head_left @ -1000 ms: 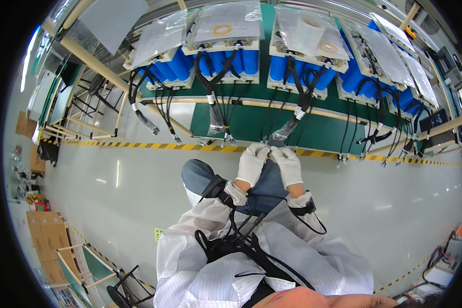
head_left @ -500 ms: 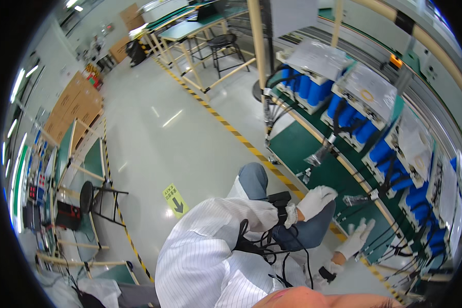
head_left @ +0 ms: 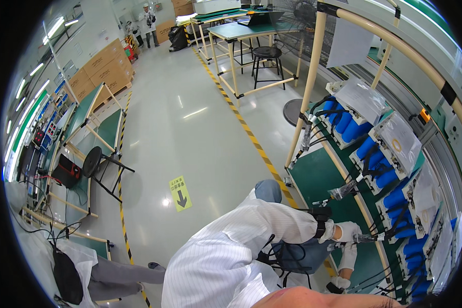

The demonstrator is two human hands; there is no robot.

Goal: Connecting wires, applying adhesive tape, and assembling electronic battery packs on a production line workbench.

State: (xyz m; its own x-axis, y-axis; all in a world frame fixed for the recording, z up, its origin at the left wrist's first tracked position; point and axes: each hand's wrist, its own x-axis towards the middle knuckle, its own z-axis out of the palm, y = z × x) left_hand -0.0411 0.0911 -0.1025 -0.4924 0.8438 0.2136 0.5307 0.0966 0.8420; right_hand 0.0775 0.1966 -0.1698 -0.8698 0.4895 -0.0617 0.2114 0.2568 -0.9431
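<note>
Both of my hands wear white gloves and meet at the front edge of the green bench shelf on the right. My left hand [head_left: 347, 232] is closed at a black cable end wrapped in clear plastic [head_left: 365, 238]. Just below it, my right hand [head_left: 348, 254] points upward with its fingers bent together; what they hold is hidden. A small connector [head_left: 335, 246] shows beside the hands. Another plastic-wrapped cable end [head_left: 342, 192] hangs over the shelf edge farther off. Behind them stand blue-celled battery modules [head_left: 395, 204] with clear film on top.
A beige tube frame [head_left: 313, 84] rises at the bench's far end. Several black cables [head_left: 377, 274] hang near my right forearm. A black stool [head_left: 266, 54] stands by the far table, another stool [head_left: 93, 161] at left. A person's grey-trousered leg [head_left: 120, 267] reaches in at lower left.
My left hand has moved from above my knee to the wrapped cable end. My right hand, spread before, has come up beside it with bent fingers. The view has shifted.
</note>
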